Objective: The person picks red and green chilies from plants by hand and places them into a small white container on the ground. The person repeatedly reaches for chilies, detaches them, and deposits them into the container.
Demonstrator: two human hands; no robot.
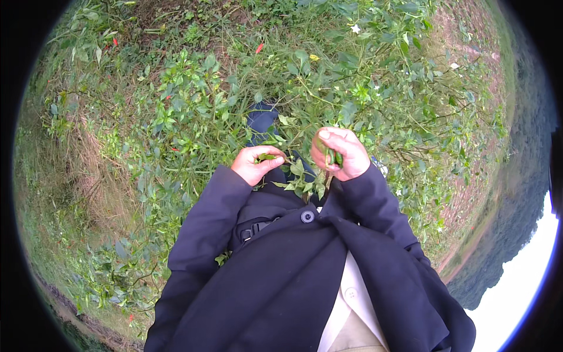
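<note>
My right hand [341, 152] is closed around several green chili peppers [336, 158], whose ends show between the fingers and palm. To its left, my left hand [258, 163] pinches a green leaf or pod [266, 156] between thumb and fingers; which of the two it is, I cannot tell. A leafy stem [298, 169] runs from beside the left fingertips down between the hands, close to the front of my dark jacket [272, 264]. Dark blue trouser legs [261, 119] show partly behind the foliage.
Pepper plants [189, 97] with white flowers [355, 28] and scattered red peppers [259, 48] surround me, close to both arms. Grass grows between them. A patch of dry grass [94, 171] lies at the left, a dark buckle [253, 229] at my waist, and wooded slopes [488, 246] at the far right.
</note>
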